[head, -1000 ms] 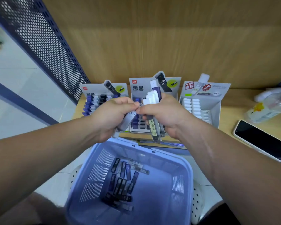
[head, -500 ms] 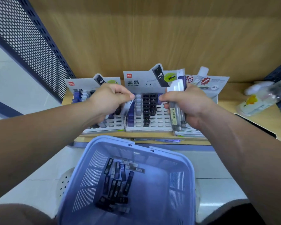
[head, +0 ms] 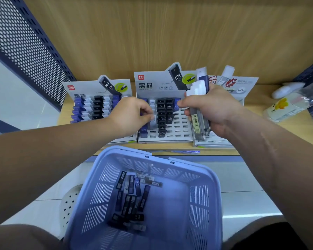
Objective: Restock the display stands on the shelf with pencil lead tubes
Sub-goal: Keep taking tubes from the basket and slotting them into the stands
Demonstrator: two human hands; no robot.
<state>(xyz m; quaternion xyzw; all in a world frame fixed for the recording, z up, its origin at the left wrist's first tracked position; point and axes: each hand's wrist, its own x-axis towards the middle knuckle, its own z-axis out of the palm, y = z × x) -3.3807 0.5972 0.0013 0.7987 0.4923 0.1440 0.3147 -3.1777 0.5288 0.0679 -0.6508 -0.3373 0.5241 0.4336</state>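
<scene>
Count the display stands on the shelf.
3. Left stand by the perforated panel; middle stand at the left hand; right stand largely hidden behind the right hand gripping tubes.

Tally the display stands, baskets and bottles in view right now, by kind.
Display stands: 3
Baskets: 1
Bottles: 1
Total: 5

The left hand (head: 130,116) hides its fingertips, so what they pinch cannot be told. The right hand (head: 211,112) with its pencil lead tubes (head: 197,123) covers most of the right display stand (head: 220,141).
</scene>
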